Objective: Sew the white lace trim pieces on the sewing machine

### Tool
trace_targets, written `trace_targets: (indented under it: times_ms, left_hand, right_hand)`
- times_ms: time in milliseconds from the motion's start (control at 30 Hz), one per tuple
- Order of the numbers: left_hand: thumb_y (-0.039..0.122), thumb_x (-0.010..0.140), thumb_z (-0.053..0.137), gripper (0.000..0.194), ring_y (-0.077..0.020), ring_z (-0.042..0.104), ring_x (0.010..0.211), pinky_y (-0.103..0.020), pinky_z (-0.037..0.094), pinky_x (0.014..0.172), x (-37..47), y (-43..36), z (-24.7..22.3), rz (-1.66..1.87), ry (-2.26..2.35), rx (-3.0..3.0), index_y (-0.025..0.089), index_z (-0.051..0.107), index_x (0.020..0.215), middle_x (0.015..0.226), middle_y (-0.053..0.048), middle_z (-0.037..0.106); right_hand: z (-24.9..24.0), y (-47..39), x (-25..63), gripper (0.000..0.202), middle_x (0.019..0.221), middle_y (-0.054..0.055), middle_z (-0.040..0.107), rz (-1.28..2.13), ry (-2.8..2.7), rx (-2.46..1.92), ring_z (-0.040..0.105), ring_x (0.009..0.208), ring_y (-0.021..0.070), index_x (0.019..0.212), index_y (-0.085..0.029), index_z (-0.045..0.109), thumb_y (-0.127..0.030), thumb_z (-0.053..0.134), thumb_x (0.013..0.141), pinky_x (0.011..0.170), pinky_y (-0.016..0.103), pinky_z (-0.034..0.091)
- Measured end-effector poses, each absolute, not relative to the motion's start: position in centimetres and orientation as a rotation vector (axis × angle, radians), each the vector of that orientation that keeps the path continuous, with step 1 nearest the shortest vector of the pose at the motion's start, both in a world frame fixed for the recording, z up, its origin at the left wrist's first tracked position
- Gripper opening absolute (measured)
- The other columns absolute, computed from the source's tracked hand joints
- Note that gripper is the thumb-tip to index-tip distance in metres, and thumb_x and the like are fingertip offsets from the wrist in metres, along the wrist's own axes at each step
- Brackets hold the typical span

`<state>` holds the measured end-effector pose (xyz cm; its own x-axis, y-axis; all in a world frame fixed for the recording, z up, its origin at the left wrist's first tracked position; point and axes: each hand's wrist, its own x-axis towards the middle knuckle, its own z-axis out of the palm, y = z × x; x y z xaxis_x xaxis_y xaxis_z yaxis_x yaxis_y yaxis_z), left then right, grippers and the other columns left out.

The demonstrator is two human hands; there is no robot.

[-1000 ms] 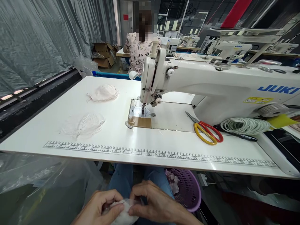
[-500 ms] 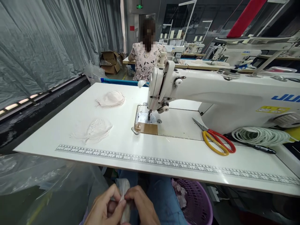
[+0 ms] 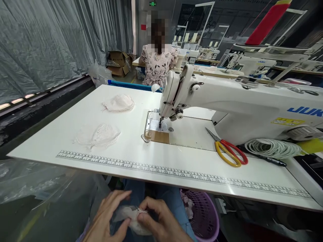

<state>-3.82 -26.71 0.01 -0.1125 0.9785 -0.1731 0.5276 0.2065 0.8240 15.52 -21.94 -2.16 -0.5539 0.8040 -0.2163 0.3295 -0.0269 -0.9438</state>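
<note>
Below the table's front edge, over the lap, a pale sheer fabric piece (image 3: 137, 223) lies between both hands. My right hand (image 3: 160, 218) pinches it between thumb and forefinger. My left hand (image 3: 108, 215) is spread around its left side, fingers raised and apart, the thumb tip touching the fabric. On the white table (image 3: 131, 151) two more pale lace pieces lie at the left, one farther back (image 3: 119, 103) and one nearer (image 3: 104, 136). The sewing machine (image 3: 174, 94) stands to their right, its needle area free of fabric.
Red-and-yellow scissors (image 3: 230, 153) and a coil of pale cord (image 3: 272, 148) lie under the machine arm. A purple basket (image 3: 207, 215) holding fabric stands below the table. Plastic sheeting (image 3: 45, 188) hangs at the left. A person (image 3: 157, 64) sits ahead, back turned.
My left hand has opened from its pinch and its fingers have spread. The fabric has tilted from upright to lying more sideways. The view has shifted slightly.
</note>
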Motion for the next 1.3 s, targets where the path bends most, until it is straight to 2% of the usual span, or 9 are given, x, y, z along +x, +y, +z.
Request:
trace_targets:
  times_ms: [67,167,267,367,567,700,867,1033,1300]
  left_hand:
    - [0.027,0.076,0.046,0.021,-0.0218,0.057,0.085,-0.027,0.043,0.077,-3.9,-26.3,-0.2,0.661,1.688,1.488,0.024,0.064,0.085,0.085,-0.004,0.064]
    - [0.023,0.074,0.038,0.02,-0.0166,0.05,0.062,-0.024,0.038,0.062,-4.4,-25.8,-0.2,0.542,1.567,1.437,0.02,0.053,0.06,0.06,0.0,0.054]
    - [0.034,0.075,0.04,0.027,-0.0177,0.052,0.066,-0.024,0.039,0.062,-4.7,-25.8,0.4,0.593,1.426,1.255,0.019,0.061,0.075,0.069,-0.002,0.059]
    - [0.046,0.075,0.049,0.037,-0.0222,0.056,0.086,-0.026,0.041,0.076,-4.3,-26.1,1.1,0.62,1.508,1.2,0.022,0.065,0.099,0.089,-0.004,0.064]
    - [0.036,0.076,0.057,0.021,-0.015,0.05,0.069,-0.023,0.037,0.07,-4.2,-25.8,1.2,0.402,1.33,1.345,0.019,0.063,0.066,0.068,0.002,0.051]
    - [0.04,0.078,0.06,0.023,-0.0168,0.054,0.08,-0.024,0.039,0.078,-5.1,-25.7,0.5,0.394,1.195,1.276,0.019,0.066,0.072,0.082,0.0,0.058]
    - [0.042,0.069,0.067,0.021,-0.0253,0.054,0.096,-0.028,0.04,0.086,-5.5,-26.1,1.0,0.253,1.445,1.175,0.024,0.073,0.078,0.089,-0.002,0.065]
    - [0.029,0.065,0.065,0.012,-0.0237,0.055,0.093,-0.023,0.042,0.081,-5.5,-26.6,1.9,0.307,1.474,1.107,0.025,0.074,0.071,0.084,0.001,0.066]
    - [0.043,0.076,0.06,0.027,-0.0174,0.056,0.076,-0.02,0.041,0.067,-5.8,-26.6,0.8,0.288,1.393,1.124,0.019,0.073,0.077,0.077,-0.001,0.063]
  right_hand:
    - [-1.8,-21.5,16.0,0.028,0.079,0.001,0.058,1.644,-1.854,-1.115,0.051,0.079,0.0158,0.083,-0.018,0.063,-0.045,0.056,0.085,0.072,0.025,0.039]
    - [-1.8,-20.9,16.5,0.033,0.069,0.0,0.053,1.836,-1.703,-1.028,0.047,0.066,0.0121,0.078,-0.015,0.058,-0.048,0.058,0.083,0.062,0.022,0.037]
    - [-1.9,-20.8,16.6,0.04,0.065,-0.002,0.048,1.988,-1.554,-0.979,0.042,0.061,0.0095,0.075,-0.015,0.054,-0.054,0.06,0.079,0.057,0.021,0.034]
    - [-2.1,-20.9,16.6,0.043,0.065,-0.003,0.045,2.029,-1.541,-0.961,0.038,0.06,0.0088,0.076,-0.015,0.053,-0.057,0.061,0.078,0.055,0.02,0.031]
    - [-1.7,-20.4,17.5,0.039,0.068,-0.002,0.045,2.02,-1.677,-0.906,0.038,0.062,0.009,0.078,-0.014,0.055,-0.052,0.058,0.083,0.056,0.02,0.032]
    - [-1.7,-20.2,17.4,0.04,0.067,-0.002,0.049,2.127,-1.701,-0.868,0.041,0.061,0.0088,0.082,-0.013,0.061,-0.053,0.066,0.076,0.056,0.02,0.033]
    - [-2.3,-20.3,16.4,0.041,0.06,-0.002,0.054,2.224,-1.58,-0.942,0.042,0.055,0.0075,0.073,-0.013,0.068,-0.051,0.077,0.062,0.053,0.02,0.034]
    - [-3.0,-20.4,16.7,0.041,0.059,-0.002,0.056,2.279,-1.437,-0.982,0.045,0.053,0.0073,0.068,-0.012,0.068,-0.05,0.079,0.059,0.054,0.02,0.035]
    - [-3.5,-20.4,17.3,0.036,0.062,-0.001,0.059,2.317,-1.326,-0.973,0.049,0.057,0.0075,0.068,-0.011,0.068,-0.043,0.082,0.059,0.057,0.02,0.037]
